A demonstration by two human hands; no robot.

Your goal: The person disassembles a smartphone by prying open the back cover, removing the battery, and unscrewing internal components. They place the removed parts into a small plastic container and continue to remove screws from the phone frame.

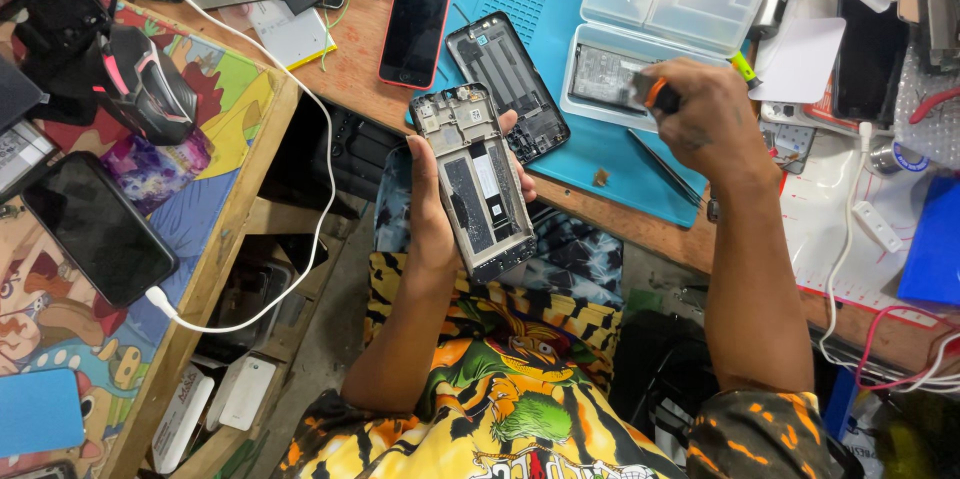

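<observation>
My left hand holds an opened phone frame upright over my lap, its bare inner side facing me. My right hand is raised over the blue work mat and grips a small tool with an orange and black handle, beside a clear plastic parts box with its lid open. A dark phone back shell lies on the mat just beyond the held frame.
A red phone lies face up on the wooden bench left of the mat. A black phone on a white cable rests on the colourful side table with a computer mouse. Cables, phones and a blue pad crowd the right.
</observation>
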